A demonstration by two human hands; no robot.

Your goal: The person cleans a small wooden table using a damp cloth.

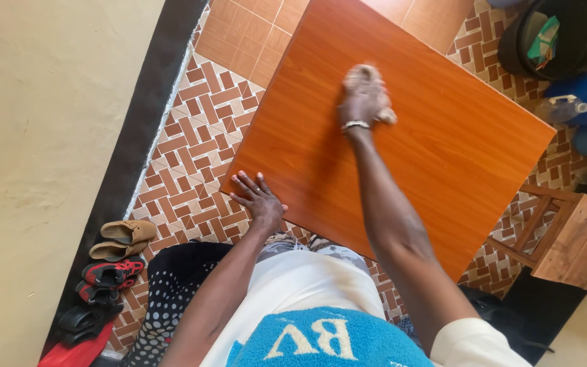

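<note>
Small pale cloth [375, 92] on the glossy square orange-brown wooden tabletop [443, 156] | right hand [363, 98] pressed flat over it, fingers together | left hand [259, 200] spread on the near corner | risk: reaching far, cloth may slip from under the palm.

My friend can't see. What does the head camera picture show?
A person's right hand presses a pale cloth on a glossy orange-brown wooden tabletop, while the left hand rests flat on its near corner. Shoes line the tiled floor by the wall.
</note>
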